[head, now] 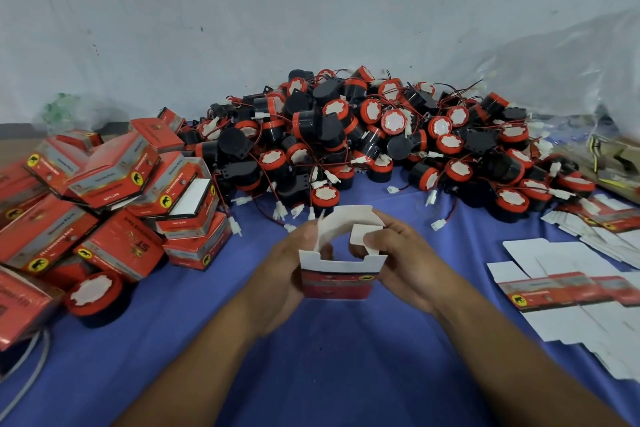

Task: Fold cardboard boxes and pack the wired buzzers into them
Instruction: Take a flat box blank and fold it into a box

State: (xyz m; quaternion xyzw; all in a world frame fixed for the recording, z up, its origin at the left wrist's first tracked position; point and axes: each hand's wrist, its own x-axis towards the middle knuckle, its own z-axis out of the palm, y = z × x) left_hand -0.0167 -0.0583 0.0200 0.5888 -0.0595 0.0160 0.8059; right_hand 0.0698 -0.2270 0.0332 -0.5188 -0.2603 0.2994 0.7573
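I hold a small red-and-white cardboard box (337,279) in mid-air over the blue cloth, its open end up and its white flaps standing. My left hand (289,270) grips its left side, fingers curled over the rim. My right hand (398,263) grips the right side, and its thumb presses a white side flap inward. The inside of the box is hidden from view. A big heap of black-and-red wired buzzers (374,139) lies just beyond the box. Flat unfolded box blanks (568,288) are spread at the right.
Several folded red boxes (114,198) are piled at the left, with one loose buzzer (93,291) in front of them. A blue cloth (311,357) covers the table. Clear plastic sheeting (571,80) and a pale wall stand behind the heap.
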